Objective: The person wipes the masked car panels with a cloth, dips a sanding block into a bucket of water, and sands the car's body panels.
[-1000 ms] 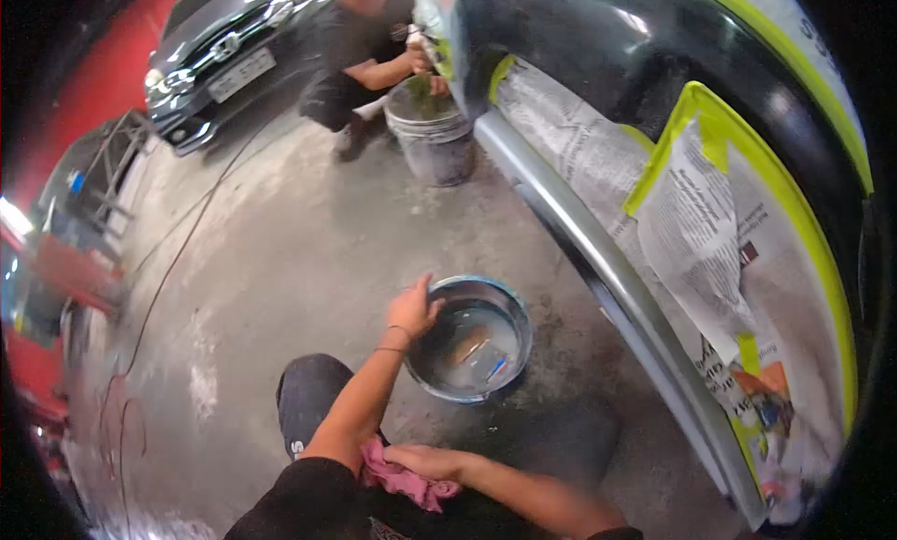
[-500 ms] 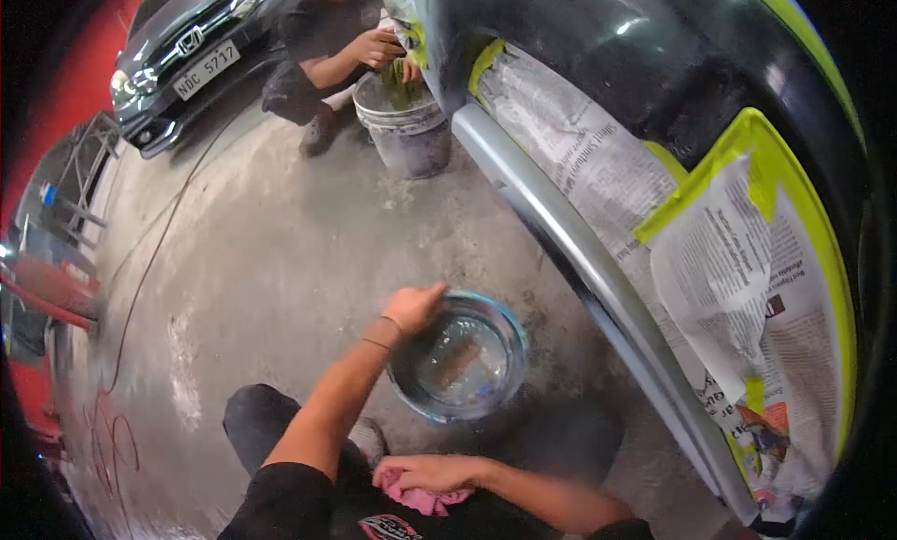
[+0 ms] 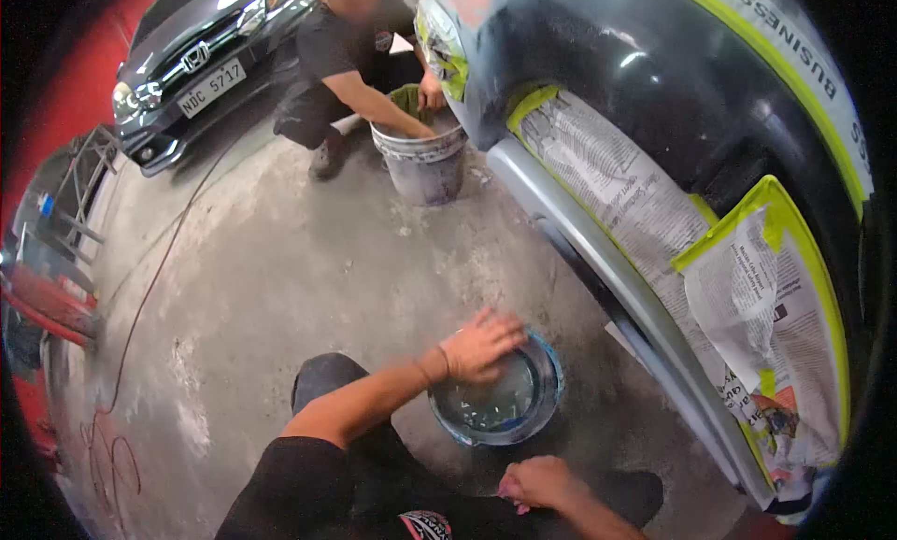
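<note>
Spanning the middle: concrete floor [image 3: 290, 260], widest to the person's left.

And on the right?

Dark vehicle [image 3: 607, 35], partly masked in newspaper [image 3: 635, 185]. Hard limit that side.

Far end?

Parked car [image 3: 210, 73], upper left. Other person [image 3: 350, 59] crouches beside it, one forearm down in the bucket [image 3: 423, 177]. Silver bar [image 3: 584, 241] slants along the vehicle's lower side.

Gap to the basin?

Basin [image 3: 547, 379] sits on the floor in front of the crouching person, liquid inside, blue on the rim. Strip of floor between it and the bar; more floor between it and the bucket. Left knee [image 3: 327, 376] is off its left side.

Hands?

Left hand [image 3: 481, 347] over the far-left rim, fingers spread, blurred. Can't tell if it touches. Right hand [image 3: 547, 484] just outside the near rim, closed round a pink cloth [image 3: 510, 487], mostly hidden in the grip.
</note>
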